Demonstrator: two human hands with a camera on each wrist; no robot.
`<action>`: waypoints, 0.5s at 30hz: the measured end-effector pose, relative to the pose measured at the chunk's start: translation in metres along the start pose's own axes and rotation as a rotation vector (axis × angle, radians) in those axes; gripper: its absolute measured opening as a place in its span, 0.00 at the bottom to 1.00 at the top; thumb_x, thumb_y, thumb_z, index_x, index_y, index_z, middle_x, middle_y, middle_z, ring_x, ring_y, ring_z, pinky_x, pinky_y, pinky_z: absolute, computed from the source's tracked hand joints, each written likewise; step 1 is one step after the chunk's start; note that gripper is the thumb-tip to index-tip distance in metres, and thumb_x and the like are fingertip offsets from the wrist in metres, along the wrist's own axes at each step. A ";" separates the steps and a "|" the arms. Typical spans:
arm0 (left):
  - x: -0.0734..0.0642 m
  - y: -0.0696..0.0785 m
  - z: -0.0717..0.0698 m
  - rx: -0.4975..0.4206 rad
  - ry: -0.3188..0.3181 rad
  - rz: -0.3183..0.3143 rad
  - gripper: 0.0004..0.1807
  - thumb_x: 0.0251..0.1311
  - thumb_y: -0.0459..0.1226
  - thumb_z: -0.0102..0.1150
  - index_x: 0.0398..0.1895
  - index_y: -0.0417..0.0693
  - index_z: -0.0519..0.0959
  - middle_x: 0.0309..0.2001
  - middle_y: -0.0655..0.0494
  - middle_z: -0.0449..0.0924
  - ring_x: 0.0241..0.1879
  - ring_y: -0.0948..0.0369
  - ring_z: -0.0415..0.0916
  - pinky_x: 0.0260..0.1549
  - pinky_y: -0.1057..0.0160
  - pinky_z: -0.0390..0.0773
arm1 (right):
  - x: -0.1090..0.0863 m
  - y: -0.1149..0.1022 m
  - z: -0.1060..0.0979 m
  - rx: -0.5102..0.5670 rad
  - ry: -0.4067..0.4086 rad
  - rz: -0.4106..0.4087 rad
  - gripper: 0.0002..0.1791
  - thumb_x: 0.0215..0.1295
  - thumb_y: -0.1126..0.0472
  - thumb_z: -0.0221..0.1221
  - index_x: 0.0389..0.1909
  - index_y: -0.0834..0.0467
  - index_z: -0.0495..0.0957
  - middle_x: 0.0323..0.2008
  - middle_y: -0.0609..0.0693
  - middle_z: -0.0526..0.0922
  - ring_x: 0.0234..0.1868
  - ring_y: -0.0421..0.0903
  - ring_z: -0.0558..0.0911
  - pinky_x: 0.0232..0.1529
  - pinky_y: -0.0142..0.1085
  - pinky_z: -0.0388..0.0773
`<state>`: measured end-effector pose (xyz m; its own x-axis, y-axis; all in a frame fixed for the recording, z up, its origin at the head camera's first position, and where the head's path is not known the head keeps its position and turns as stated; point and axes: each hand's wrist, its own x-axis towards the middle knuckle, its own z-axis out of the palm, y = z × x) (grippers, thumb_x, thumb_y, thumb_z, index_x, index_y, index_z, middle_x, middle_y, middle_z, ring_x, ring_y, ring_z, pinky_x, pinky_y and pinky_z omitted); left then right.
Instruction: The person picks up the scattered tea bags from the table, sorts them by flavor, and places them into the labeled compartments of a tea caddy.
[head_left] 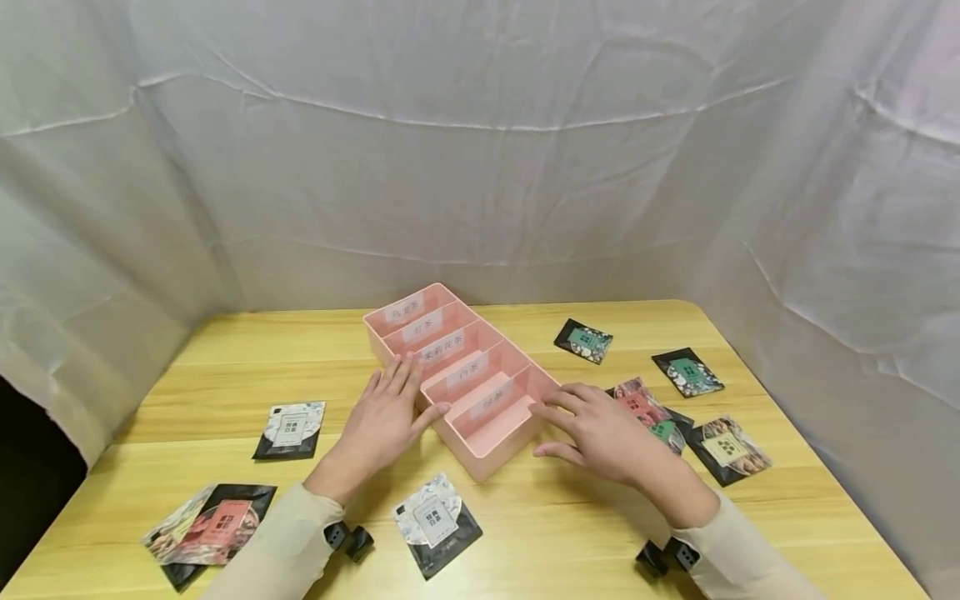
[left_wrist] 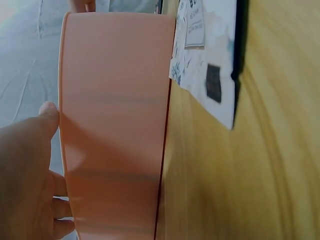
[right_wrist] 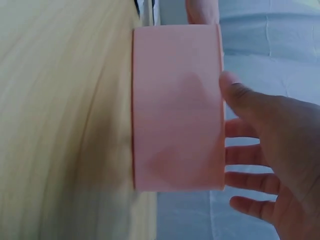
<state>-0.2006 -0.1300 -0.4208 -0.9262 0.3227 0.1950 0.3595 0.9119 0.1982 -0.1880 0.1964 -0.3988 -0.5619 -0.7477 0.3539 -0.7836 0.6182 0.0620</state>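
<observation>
A pink divided box (head_left: 480, 462) with several labelled compartments stands at an angle on the table. My left hand (head_left: 382, 417) lies along its left side, fingertips and thumb at the rim, fingers loosely extended. At the near right corner is my right hand (head_left: 600, 429), its fingers spread and slightly bent around the rim. In the right wrist view, the thumb and fingertips come right up to the edge of the box (right_wrist: 177, 110). Neither hand grips anything. A white-and-black tea sachet (head_left: 437, 523) lies in front of the box, between my forearms.
Another white-and-black sachet (head_left: 291, 429) lies left of the box, with overlapping red-labelled sachets (head_left: 225, 525) nearer me. On the right are green-labelled sachets (head_left: 585, 340), a red-labelled one (head_left: 637, 400) partly behind my right hand, and a yellow-labelled one (head_left: 726, 450). Grey cloth (head_left: 465, 183) encloses the table.
</observation>
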 end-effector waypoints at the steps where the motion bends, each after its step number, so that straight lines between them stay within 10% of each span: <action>1: 0.000 0.000 0.000 0.000 -0.005 -0.001 0.50 0.67 0.69 0.29 0.75 0.36 0.51 0.75 0.39 0.47 0.74 0.44 0.44 0.72 0.43 0.45 | 0.000 -0.001 -0.002 -0.004 -0.005 0.000 0.32 0.66 0.34 0.54 0.59 0.53 0.79 0.54 0.52 0.81 0.56 0.54 0.77 0.56 0.50 0.75; 15: -0.001 0.008 0.001 -0.103 0.002 0.058 0.43 0.72 0.59 0.41 0.74 0.33 0.53 0.76 0.42 0.44 0.75 0.46 0.43 0.72 0.50 0.48 | 0.000 -0.008 -0.011 -0.029 0.045 -0.101 0.19 0.64 0.46 0.63 0.50 0.54 0.85 0.43 0.49 0.85 0.46 0.48 0.81 0.48 0.43 0.80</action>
<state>-0.1965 -0.1225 -0.4204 -0.9031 0.3738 0.2113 0.4227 0.8605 0.2845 -0.1790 0.1946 -0.3889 -0.4677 -0.7954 0.3856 -0.8273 0.5475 0.1259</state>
